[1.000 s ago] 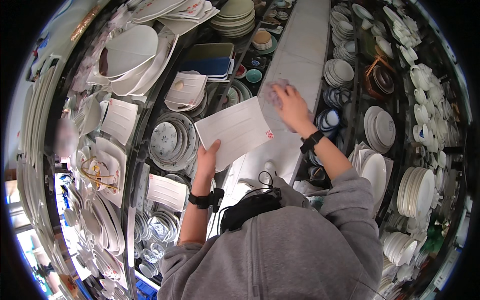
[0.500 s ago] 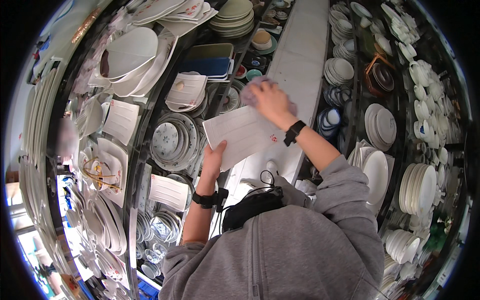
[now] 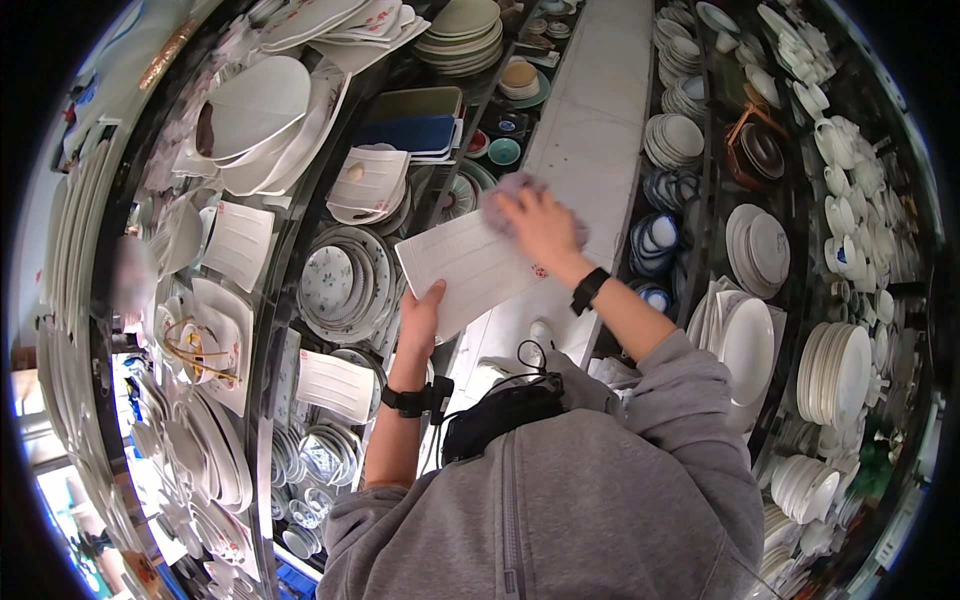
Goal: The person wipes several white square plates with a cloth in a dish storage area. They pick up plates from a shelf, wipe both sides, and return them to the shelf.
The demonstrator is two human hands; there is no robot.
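Note:
A white rectangular plate (image 3: 465, 265) with ridged lines and a small red mark is held tilted in front of me. My left hand (image 3: 421, 312) grips its near left edge, thumb on top and the other fingers hidden underneath. At the plate's far right end, my right hand (image 3: 545, 228) presses a greyish-purple cloth (image 3: 502, 204) against the surface. The cloth is bunched under the fingers and sticks out past the plate's far edge. Both wrists wear black bands.
Shelves of stacked dishes line both sides of a pale-floored aisle (image 3: 590, 110). To the left lie patterned round plates (image 3: 335, 280), similar rectangular plates (image 3: 336, 386) and blue trays (image 3: 408, 135). Oval white plates (image 3: 748, 345) and blue-rimmed bowls (image 3: 655, 235) sit at the right.
My right hand and the cloth have shifted slightly nearer to me along the plate's right end. The plate has moved a little left in my left hand.

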